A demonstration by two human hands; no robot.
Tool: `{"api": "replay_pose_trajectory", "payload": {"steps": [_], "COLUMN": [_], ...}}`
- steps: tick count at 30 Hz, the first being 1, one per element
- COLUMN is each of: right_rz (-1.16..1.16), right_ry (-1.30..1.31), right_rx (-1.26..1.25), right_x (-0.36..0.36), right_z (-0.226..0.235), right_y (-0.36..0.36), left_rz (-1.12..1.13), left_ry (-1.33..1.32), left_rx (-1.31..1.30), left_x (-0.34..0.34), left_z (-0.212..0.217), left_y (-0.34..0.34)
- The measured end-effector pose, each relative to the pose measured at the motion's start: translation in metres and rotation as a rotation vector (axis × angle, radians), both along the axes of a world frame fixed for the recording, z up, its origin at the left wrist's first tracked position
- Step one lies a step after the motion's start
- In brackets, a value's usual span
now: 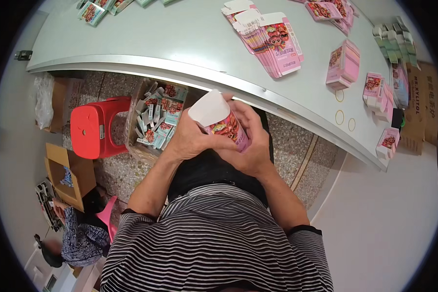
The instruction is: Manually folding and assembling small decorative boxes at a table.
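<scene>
My left hand (186,138) and my right hand (252,141) are both closed round a pink printed carton (230,130) in front of my waist, just off the table edge. Its plain white flap (210,110) stands out toward the upper left. Whether it is one carton or several pressed together, I cannot tell. My left thumb lies across the printed face, while the right fingers wrap the far right side. Beyond my hands, a fanned stack of flat pink cartons (281,51) lies on the table (175,36).
A bundle of pink cartons (343,65) and yellow rubber bands (339,117) are on the table's right. Below the table stand a lined box of small teal-and-red cartons (163,117) and a red stool (86,131). Another person (85,236) is at lower left beside an open cardboard box (85,170).
</scene>
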State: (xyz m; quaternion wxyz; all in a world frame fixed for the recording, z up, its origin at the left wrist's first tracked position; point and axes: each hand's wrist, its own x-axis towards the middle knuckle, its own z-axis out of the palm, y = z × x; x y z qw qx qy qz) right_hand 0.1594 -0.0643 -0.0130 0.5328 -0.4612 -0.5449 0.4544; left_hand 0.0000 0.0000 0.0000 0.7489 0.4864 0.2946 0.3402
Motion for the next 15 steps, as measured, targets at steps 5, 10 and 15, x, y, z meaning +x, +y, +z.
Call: {"api": "replay_pose_trajectory", "payload": {"steps": [5, 10, 15], "right_rz": [-0.108, -0.199, -0.247], "right_ry": [0.137, 0.436, 0.538], "right_rx": [-0.098, -0.251, -0.357], "right_x": [-0.016, -0.015, -0.012], "right_z": [-0.009, -0.014, -0.030], "right_y": [-0.011, -0.017, -0.037], "left_rz": [0.319, 0.399, 0.237], "left_ry": [0.045, 0.025, 0.102], "left_rx": [-0.165, -0.125, -0.135], "left_x": [0.010, -0.003, -0.019], "left_z": [-0.010, -0.029, -0.039], "left_y": [-0.024, -0.049, -0.066]}}
